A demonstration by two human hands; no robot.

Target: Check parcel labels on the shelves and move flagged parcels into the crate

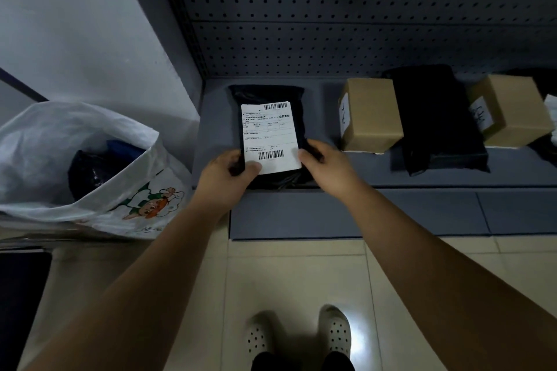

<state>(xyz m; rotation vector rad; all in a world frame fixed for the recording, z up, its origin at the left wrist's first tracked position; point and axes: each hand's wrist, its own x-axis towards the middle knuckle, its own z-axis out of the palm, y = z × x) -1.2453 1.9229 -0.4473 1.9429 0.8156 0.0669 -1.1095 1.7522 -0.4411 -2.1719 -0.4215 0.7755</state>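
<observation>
Below, left hand (pixel 224 179) and right hand (pixel 327 164) both gripped black parcel (pixel 271 93) on bottom shelf (pixel 346 211), left thumb pressed on white label (pixel 269 135); cardboard box (pixel 372 116) near right.

Single head view, steeply downward, close over low shelf (pixel 361 166)

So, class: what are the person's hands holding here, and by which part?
Both hands, left and right, grip the flat black plastic mailer parcel by its near end, at the bottom corners of its white label.
</observation>
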